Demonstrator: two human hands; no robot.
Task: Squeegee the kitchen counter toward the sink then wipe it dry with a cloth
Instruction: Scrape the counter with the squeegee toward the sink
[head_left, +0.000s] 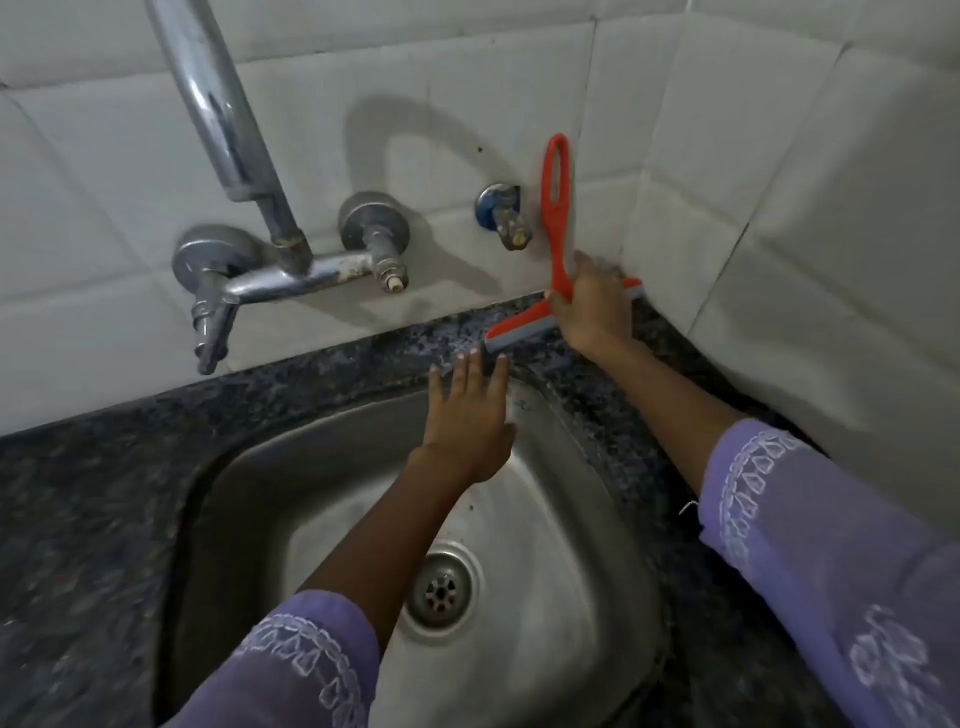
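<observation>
squeegee (555, 218): red, grey blade
counter (88, 499): dark speckled granite
sink (545, 519): silver steel
wall tiles (727, 130): white
sleeves (831, 545): lilac, white embroidery

- A home kitchen's washing-up corner is seen from above.
- A round stainless steel sink (545, 519) with a drain strainer (441, 587) is set into a dark speckled granite counter (104, 499).
- White glazed wall tiles (779, 260) are met at a corner behind it.
- A wall-mounted chrome tap (270, 260) and a small brass valve (506, 218) are fixed to the tiles.
</observation>
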